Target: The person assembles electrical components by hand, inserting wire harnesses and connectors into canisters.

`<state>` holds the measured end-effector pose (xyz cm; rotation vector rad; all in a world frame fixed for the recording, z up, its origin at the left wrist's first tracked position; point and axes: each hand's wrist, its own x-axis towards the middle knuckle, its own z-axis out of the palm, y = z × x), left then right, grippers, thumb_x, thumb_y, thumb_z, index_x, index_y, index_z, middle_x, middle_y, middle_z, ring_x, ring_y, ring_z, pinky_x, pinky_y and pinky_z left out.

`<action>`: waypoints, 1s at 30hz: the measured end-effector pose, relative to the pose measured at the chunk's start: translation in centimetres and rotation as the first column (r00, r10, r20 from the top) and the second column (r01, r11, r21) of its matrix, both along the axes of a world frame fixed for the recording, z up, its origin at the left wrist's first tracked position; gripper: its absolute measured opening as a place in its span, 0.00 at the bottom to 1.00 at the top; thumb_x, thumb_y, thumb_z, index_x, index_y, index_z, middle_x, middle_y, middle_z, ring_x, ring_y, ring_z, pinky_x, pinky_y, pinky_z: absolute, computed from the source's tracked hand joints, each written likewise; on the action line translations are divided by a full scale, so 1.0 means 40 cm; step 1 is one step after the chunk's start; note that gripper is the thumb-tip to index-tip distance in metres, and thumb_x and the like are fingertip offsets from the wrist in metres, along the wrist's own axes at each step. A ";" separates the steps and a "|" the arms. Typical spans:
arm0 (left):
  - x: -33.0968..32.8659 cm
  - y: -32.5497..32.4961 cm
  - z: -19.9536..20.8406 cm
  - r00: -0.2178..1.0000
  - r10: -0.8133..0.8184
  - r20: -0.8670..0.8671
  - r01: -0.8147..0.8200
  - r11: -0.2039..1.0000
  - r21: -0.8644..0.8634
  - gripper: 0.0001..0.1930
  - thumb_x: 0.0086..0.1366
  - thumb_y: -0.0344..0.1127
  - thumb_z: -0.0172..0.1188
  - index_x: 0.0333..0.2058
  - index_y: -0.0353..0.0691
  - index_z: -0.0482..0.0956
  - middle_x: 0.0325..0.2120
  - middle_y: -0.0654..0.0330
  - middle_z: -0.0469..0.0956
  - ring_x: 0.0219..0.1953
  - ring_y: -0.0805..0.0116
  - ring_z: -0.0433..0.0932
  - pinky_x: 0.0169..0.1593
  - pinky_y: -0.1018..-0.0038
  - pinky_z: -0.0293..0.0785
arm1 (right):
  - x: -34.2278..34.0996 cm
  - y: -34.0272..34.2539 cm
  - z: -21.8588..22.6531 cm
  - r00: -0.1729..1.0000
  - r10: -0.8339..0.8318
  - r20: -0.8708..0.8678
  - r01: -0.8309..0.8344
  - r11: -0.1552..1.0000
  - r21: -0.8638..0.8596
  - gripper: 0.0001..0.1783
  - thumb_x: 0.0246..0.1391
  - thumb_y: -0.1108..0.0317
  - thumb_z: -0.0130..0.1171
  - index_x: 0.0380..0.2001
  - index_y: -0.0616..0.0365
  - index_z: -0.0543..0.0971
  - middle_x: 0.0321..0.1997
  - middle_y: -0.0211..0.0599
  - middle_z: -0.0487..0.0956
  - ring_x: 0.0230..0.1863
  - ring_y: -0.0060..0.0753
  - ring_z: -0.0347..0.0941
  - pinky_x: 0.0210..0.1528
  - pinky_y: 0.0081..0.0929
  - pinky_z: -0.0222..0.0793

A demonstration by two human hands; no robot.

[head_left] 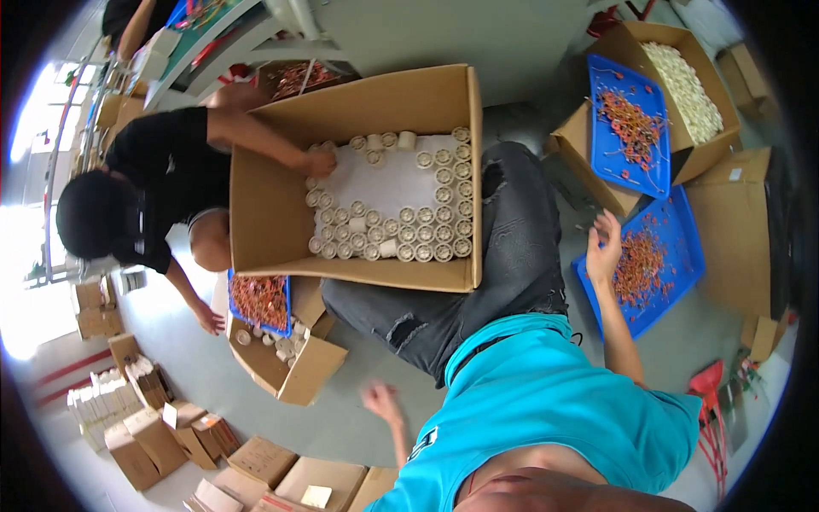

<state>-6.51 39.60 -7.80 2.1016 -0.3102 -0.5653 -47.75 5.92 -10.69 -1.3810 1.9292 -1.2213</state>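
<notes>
A big open cardboard box (357,275) rests across my lap. Round whitish plastic parts (425,232) with slotted ends line its bottom around a bare white sheet (384,181); a few lie on their sides. My right hand (604,247) is over the near left edge of a blue tray (689,247) of small orange-red wired pieces (641,266). Its fingers are loosely curved and apart, and I see nothing in them. My left hand (381,401), slightly blurred, hangs above the floor to my left, fingers apart, away from the box.
Across the box, a co-worker's hand (320,162) reaches among the parts. Left of my legs, a smaller box (311,375) carries another blue tray (288,299). At far right, a blue tray (601,162) leans beside a carton of pale parts (682,94). Cartons (264,461) line the lower left.
</notes>
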 end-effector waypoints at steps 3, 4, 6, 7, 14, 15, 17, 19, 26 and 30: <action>0.124 -0.403 0.156 0.812 -0.180 0.555 0.341 0.918 -0.201 0.07 0.68 0.25 0.54 0.44 0.32 0.72 0.25 0.62 0.72 0.25 0.76 0.70 0.27 0.81 0.67 | -0.139 0.086 -0.029 0.983 -0.180 -0.034 0.183 0.978 0.098 0.26 0.56 0.78 0.56 0.58 0.57 0.70 0.48 0.45 0.78 0.47 0.35 0.76 0.47 0.31 0.73; 0.119 -0.518 0.194 0.839 -0.197 0.507 0.392 0.866 -0.311 0.11 0.68 0.26 0.56 0.47 0.31 0.73 0.28 0.62 0.72 0.27 0.76 0.69 0.31 0.80 0.68 | -0.165 0.076 -0.044 0.974 -0.224 -0.033 0.226 0.967 0.115 0.25 0.56 0.78 0.56 0.58 0.58 0.70 0.48 0.44 0.78 0.47 0.35 0.76 0.47 0.32 0.73; 0.142 -0.722 0.209 0.687 -0.450 0.570 0.630 0.760 -0.160 0.12 0.66 0.28 0.60 0.47 0.31 0.75 0.31 0.60 0.74 0.31 0.71 0.70 0.38 0.75 0.71 | -0.162 -0.003 -0.027 0.980 -0.200 -0.021 0.201 0.979 0.044 0.25 0.56 0.77 0.56 0.58 0.58 0.70 0.49 0.43 0.79 0.50 0.35 0.76 0.49 0.33 0.73; 0.136 -0.833 0.171 0.646 -0.540 0.540 0.716 0.674 -0.182 0.13 0.65 0.29 0.60 0.47 0.31 0.76 0.30 0.58 0.76 0.32 0.69 0.72 0.40 0.72 0.72 | -0.145 -0.062 0.007 0.978 -0.208 0.004 0.208 0.978 0.032 0.24 0.57 0.77 0.56 0.57 0.58 0.70 0.50 0.44 0.79 0.51 0.36 0.76 0.49 0.31 0.73; 0.032 -1.334 -0.306 -0.183 -0.982 0.034 0.605 -0.086 0.791 0.34 0.60 0.43 0.62 0.64 0.46 0.61 0.61 0.44 0.64 0.58 0.43 0.69 0.57 0.51 0.67 | -0.315 -0.350 0.113 0.954 -0.263 -0.140 0.254 0.964 -0.080 0.18 0.54 0.76 0.58 0.50 0.57 0.78 0.47 0.46 0.79 0.44 0.39 0.79 0.45 0.32 0.76; 0.026 -1.356 -0.374 -0.132 -0.991 -0.030 0.547 -0.098 0.831 0.39 0.59 0.46 0.61 0.67 0.48 0.56 0.63 0.45 0.60 0.61 0.41 0.65 0.59 0.49 0.66 | -0.344 -0.389 0.114 0.952 -0.274 -0.134 0.267 0.961 -0.069 0.17 0.54 0.76 0.58 0.48 0.58 0.79 0.46 0.46 0.79 0.42 0.40 0.79 0.44 0.32 0.76; 0.123 -1.353 -0.519 -0.058 -0.998 0.032 0.487 0.000 0.873 0.40 0.61 0.48 0.59 0.68 0.49 0.51 0.66 0.43 0.54 0.61 0.39 0.64 0.59 0.47 0.66 | -0.359 -0.487 0.120 0.947 -0.279 -0.159 0.262 0.958 -0.115 0.15 0.54 0.75 0.59 0.46 0.59 0.80 0.45 0.46 0.80 0.41 0.39 0.80 0.43 0.32 0.76; -0.008 -1.335 -0.573 -0.142 -0.986 -0.088 0.462 -0.145 0.875 0.39 0.63 0.51 0.55 0.69 0.50 0.50 0.65 0.44 0.55 0.60 0.43 0.66 0.57 0.47 0.68 | -0.458 -0.481 0.131 0.894 -0.370 -0.254 0.354 0.929 -0.106 0.14 0.54 0.73 0.59 0.44 0.60 0.82 0.42 0.46 0.81 0.39 0.39 0.81 0.43 0.32 0.76; 0.001 -1.362 -0.631 -0.022 -0.998 -0.067 0.549 -0.068 0.833 0.36 0.61 0.52 0.59 0.65 0.47 0.59 0.58 0.47 0.64 0.55 0.46 0.72 0.52 0.49 0.73 | -0.549 -0.773 0.121 0.927 -0.162 -0.337 0.197 0.978 0.073 0.14 0.54 0.65 0.59 0.38 0.63 0.84 0.39 0.57 0.82 0.43 0.51 0.81 0.47 0.39 0.75; -0.027 -1.405 -0.600 0.006 -0.994 -0.108 0.545 -0.088 0.834 0.36 0.60 0.52 0.61 0.63 0.46 0.61 0.56 0.48 0.66 0.53 0.46 0.73 0.51 0.50 0.74 | -0.611 -0.922 0.043 0.920 -0.164 -0.355 0.317 0.845 0.431 0.20 0.53 0.55 0.59 0.31 0.66 0.83 0.38 0.63 0.80 0.44 0.57 0.79 0.49 0.47 0.73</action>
